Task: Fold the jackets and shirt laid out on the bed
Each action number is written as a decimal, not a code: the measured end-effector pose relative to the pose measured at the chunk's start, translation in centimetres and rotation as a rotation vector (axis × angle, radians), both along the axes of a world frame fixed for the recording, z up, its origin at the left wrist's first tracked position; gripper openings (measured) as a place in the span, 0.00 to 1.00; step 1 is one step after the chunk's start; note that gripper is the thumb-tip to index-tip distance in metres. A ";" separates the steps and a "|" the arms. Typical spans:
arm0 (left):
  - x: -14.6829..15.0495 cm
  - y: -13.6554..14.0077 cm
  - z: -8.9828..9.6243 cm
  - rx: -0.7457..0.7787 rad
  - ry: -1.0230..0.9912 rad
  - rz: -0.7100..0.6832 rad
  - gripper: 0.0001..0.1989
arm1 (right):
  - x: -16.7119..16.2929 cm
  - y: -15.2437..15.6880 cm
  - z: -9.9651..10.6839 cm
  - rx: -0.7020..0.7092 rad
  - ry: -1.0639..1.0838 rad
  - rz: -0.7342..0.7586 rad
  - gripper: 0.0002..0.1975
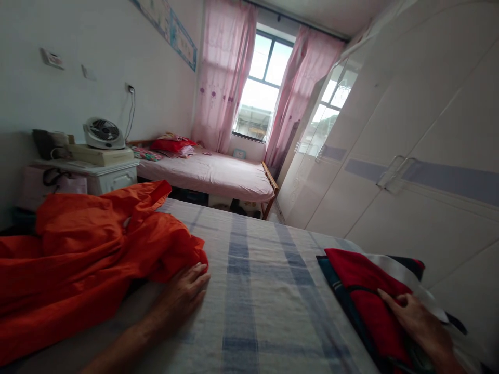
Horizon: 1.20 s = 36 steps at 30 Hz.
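Beside the closed wardrobe (432, 104), its contents hidden, on the bed (284, 322)

Orange cloth (89, 234) sprawls leftward from your left hand (186, 288), laid flat, fingertips at its edge. Your folded red garment (368, 301) slants from far left to near right, beneath your right hand (417, 317); whether that grip pinches it, you cannot tell.

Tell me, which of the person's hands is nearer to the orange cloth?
The left. The left hand is right at the edge of the orange cloth; the right hand is across the striped sheet, at the folded red cloth.
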<state>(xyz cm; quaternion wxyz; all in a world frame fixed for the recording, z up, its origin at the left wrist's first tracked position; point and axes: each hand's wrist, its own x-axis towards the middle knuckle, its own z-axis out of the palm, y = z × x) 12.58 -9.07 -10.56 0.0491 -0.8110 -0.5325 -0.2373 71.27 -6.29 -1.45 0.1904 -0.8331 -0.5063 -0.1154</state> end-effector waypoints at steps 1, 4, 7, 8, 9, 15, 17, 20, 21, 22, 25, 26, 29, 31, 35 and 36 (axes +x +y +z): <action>0.0 0.0 0.1 -0.010 0.001 -0.001 0.18 | -0.4 -0.1 0.1 -0.027 0.033 -0.002 0.23; 0.0 0.0 0.1 -0.026 -0.008 -0.004 0.18 | -1.5 -0.7 0.0 -0.023 -0.041 0.002 0.22; 0.1 -0.1 0.0 -0.022 -0.028 -0.001 0.18 | -2.3 -1.0 0.2 0.038 -0.134 0.038 0.22; 0.2 -0.1 0.0 -0.018 -0.036 -0.002 0.18 | -2.8 -1.0 0.7 0.052 -0.103 0.051 0.22; 0.2 -0.1 0.0 -0.011 -0.046 -0.004 0.17 | -3.4 -1.0 1.3 0.068 -0.052 0.060 0.22; 0.2 -0.1 -0.1 0.001 -0.105 -0.021 0.17 | -13.4 -1.6 8.6 0.235 0.155 0.217 0.19; 0.1 -0.1 0.1 0.016 -0.168 -0.038 0.18 | -17.9 -2.6 11.1 0.351 0.218 0.303 0.17; 0.0 -0.4 1.0 0.054 -0.265 -0.063 0.18 | -23.4 -4.6 13.9 0.494 0.487 0.384 0.14; 0.0 -0.6 1.4 0.077 -0.301 -0.062 0.19 | -24.9 -5.2 14.5 0.533 0.614 0.413 0.13; 0.0 -0.9 1.9 0.109 -0.342 -0.056 0.19 | -26.1 -5.6 14.9 0.551 0.738 0.451 0.13; -0.1 -2.1 3.3 0.254 -0.488 -0.044 0.22 | -28.7 -5.9 14.8 0.478 0.972 0.573 0.13; -0.2 -2.5 3.6 0.300 -0.513 -0.048 0.23 | -29.3 -5.6 14.2 0.394 0.985 0.620 0.14; -0.2 -3.2 4.0 0.367 -0.435 -0.093 0.27 | -30.0 -3.7 10.8 0.069 0.922 0.795 0.16; 0.0 -3.3 3.9 0.367 -0.320 -0.139 0.28 | -29.4 -1.9 7.5 -0.037 0.875 0.856 0.17; 1.0 -2.8 4.0 0.330 -0.204 -0.203 0.17 | -25.5 1.3 -0.2 0.049 0.736 0.624 0.17; 1.3 -2.8 4.1 0.313 -0.203 -0.197 0.13 | -24.4 1.8 -1.9 0.045 0.717 0.558 0.17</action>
